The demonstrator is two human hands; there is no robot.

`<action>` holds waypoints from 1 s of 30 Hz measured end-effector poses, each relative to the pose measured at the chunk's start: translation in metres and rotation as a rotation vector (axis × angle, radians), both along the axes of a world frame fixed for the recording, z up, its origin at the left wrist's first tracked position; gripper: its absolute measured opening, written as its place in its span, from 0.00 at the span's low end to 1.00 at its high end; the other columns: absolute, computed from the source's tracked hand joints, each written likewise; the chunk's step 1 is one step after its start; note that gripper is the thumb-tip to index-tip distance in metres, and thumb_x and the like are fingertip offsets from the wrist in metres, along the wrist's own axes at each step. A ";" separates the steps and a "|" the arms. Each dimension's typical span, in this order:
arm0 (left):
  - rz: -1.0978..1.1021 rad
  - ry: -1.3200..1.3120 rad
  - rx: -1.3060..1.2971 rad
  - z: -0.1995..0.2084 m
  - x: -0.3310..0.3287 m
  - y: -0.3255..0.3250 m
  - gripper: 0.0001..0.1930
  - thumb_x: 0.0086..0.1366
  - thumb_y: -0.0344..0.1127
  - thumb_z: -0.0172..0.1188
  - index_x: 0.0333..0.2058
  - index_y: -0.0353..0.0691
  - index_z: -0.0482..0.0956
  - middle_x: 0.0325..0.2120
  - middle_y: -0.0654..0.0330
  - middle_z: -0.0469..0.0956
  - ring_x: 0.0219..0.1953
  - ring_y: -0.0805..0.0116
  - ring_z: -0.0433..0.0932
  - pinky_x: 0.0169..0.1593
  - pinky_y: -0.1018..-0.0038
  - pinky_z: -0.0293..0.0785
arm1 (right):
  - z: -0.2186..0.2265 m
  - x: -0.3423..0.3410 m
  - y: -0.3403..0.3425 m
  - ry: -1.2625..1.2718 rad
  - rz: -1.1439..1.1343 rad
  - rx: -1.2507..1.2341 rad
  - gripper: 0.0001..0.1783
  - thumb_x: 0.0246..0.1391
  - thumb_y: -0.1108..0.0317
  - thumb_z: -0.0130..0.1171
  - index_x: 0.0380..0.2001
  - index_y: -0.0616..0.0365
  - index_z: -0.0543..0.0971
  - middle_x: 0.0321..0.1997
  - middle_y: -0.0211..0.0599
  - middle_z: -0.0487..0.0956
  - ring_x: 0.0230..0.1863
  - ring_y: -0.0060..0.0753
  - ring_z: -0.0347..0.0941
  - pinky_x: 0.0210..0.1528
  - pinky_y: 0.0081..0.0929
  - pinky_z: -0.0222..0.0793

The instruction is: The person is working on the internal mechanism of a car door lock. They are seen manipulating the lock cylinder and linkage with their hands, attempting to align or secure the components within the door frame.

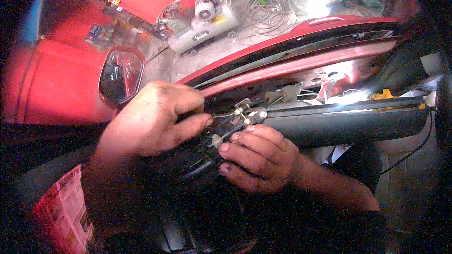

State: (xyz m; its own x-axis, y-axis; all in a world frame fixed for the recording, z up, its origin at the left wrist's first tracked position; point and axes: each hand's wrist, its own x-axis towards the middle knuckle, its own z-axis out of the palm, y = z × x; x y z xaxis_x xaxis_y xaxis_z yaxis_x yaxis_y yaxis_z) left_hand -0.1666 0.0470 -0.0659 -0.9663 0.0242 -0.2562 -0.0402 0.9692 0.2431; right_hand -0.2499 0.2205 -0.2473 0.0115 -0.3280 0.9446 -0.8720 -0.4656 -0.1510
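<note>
One thin cable [225,115] seemed pinched by the left hand [162,117]; the right hand [263,157] apparently grasped the metal linkage [247,116], probably steadying it, at the left end of the black door panel [339,124].

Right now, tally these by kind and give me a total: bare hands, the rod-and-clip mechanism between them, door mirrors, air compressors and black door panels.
Bare hands: 2 (left hand, right hand)
Rod-and-clip mechanism: 1
Door mirror: 1
Air compressor: 1
Black door panel: 1
Total: 6
</note>
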 end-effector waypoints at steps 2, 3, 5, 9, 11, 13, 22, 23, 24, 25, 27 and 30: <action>0.008 -0.049 0.042 0.005 -0.001 0.003 0.12 0.58 0.33 0.65 0.23 0.33 0.72 0.22 0.46 0.73 0.28 0.43 0.76 0.34 0.56 0.72 | -0.001 0.000 0.000 -0.009 0.003 -0.004 0.16 0.56 0.65 0.62 0.48 0.47 0.76 0.54 0.37 0.79 0.51 0.39 0.76 0.54 0.41 0.75; 0.001 -0.035 0.029 0.005 -0.001 0.003 0.12 0.58 0.33 0.65 0.23 0.33 0.72 0.22 0.46 0.73 0.28 0.43 0.76 0.34 0.56 0.72 | -0.001 0.001 -0.001 -0.017 0.000 -0.004 0.16 0.56 0.65 0.62 0.48 0.47 0.76 0.54 0.37 0.79 0.51 0.39 0.76 0.54 0.41 0.75; -0.024 -0.001 0.003 0.003 -0.005 0.000 0.12 0.58 0.32 0.65 0.23 0.32 0.73 0.22 0.46 0.73 0.28 0.43 0.76 0.34 0.56 0.72 | 0.000 0.000 0.000 -0.028 -0.019 -0.003 0.16 0.56 0.66 0.61 0.49 0.47 0.76 0.55 0.37 0.79 0.51 0.38 0.77 0.54 0.41 0.74; 0.000 0.016 -0.011 -0.008 -0.010 -0.002 0.12 0.59 0.33 0.65 0.24 0.33 0.74 0.22 0.46 0.73 0.29 0.42 0.76 0.35 0.56 0.72 | 0.002 0.001 -0.002 -0.046 0.008 0.013 0.16 0.56 0.66 0.63 0.48 0.47 0.76 0.54 0.37 0.79 0.50 0.38 0.77 0.54 0.40 0.74; -0.061 0.056 -0.007 -0.018 -0.012 -0.003 0.11 0.59 0.32 0.65 0.24 0.33 0.74 0.22 0.47 0.74 0.29 0.43 0.76 0.34 0.55 0.72 | 0.001 0.005 -0.004 -0.065 0.003 -0.013 0.16 0.56 0.66 0.64 0.48 0.47 0.76 0.55 0.37 0.79 0.50 0.37 0.77 0.54 0.40 0.74; -0.071 0.074 -0.027 -0.021 -0.013 -0.001 0.09 0.57 0.31 0.67 0.26 0.32 0.76 0.23 0.49 0.74 0.28 0.45 0.76 0.33 0.57 0.72 | 0.000 0.006 -0.005 -0.066 -0.002 -0.022 0.17 0.55 0.66 0.64 0.48 0.47 0.76 0.55 0.37 0.79 0.50 0.37 0.77 0.54 0.40 0.74; 0.031 0.069 0.044 -0.011 -0.016 0.007 0.11 0.57 0.30 0.66 0.22 0.32 0.73 0.20 0.47 0.72 0.27 0.44 0.75 0.32 0.57 0.71 | -0.003 0.002 -0.004 -0.033 -0.011 -0.017 0.16 0.56 0.64 0.63 0.49 0.47 0.77 0.55 0.36 0.79 0.52 0.37 0.76 0.55 0.39 0.73; 0.033 0.086 0.057 -0.017 -0.017 0.009 0.11 0.56 0.30 0.66 0.22 0.32 0.73 0.20 0.47 0.71 0.27 0.44 0.75 0.32 0.57 0.70 | -0.004 0.003 -0.006 -0.032 -0.018 -0.039 0.16 0.56 0.64 0.63 0.49 0.47 0.77 0.56 0.36 0.79 0.53 0.38 0.75 0.56 0.38 0.73; 0.003 0.075 0.058 -0.022 -0.017 0.009 0.12 0.55 0.30 0.67 0.21 0.32 0.73 0.19 0.48 0.71 0.26 0.45 0.75 0.32 0.57 0.70 | -0.006 0.004 -0.006 -0.025 -0.009 -0.048 0.17 0.57 0.64 0.62 0.50 0.47 0.76 0.56 0.37 0.79 0.53 0.38 0.75 0.56 0.39 0.73; -0.002 0.079 0.033 -0.020 -0.017 0.010 0.12 0.55 0.29 0.67 0.21 0.33 0.73 0.19 0.48 0.71 0.26 0.46 0.75 0.32 0.57 0.70 | -0.005 0.004 -0.006 -0.024 -0.008 -0.045 0.18 0.57 0.64 0.61 0.51 0.48 0.76 0.56 0.37 0.79 0.53 0.38 0.75 0.57 0.39 0.72; -0.007 0.088 -0.016 -0.013 -0.013 0.012 0.12 0.54 0.29 0.68 0.21 0.33 0.72 0.19 0.49 0.71 0.26 0.46 0.75 0.31 0.57 0.70 | -0.003 0.004 -0.004 -0.020 -0.002 -0.038 0.18 0.57 0.64 0.60 0.52 0.48 0.75 0.57 0.38 0.78 0.54 0.38 0.75 0.58 0.39 0.72; -0.082 0.063 -0.032 -0.009 -0.019 0.001 0.12 0.52 0.29 0.69 0.20 0.34 0.73 0.19 0.51 0.72 0.25 0.47 0.74 0.30 0.58 0.70 | -0.007 0.002 -0.003 -0.019 -0.040 -0.020 0.18 0.58 0.63 0.58 0.52 0.49 0.74 0.57 0.39 0.78 0.54 0.39 0.75 0.58 0.40 0.72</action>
State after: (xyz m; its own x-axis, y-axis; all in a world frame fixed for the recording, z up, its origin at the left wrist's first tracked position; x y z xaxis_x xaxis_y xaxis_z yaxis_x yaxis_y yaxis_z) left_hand -0.1853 0.0482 -0.0754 -0.9758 0.0964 -0.1964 0.0538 0.9759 0.2116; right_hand -0.2483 0.2176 -0.2544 -0.0193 -0.3088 0.9509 -0.8869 -0.4338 -0.1589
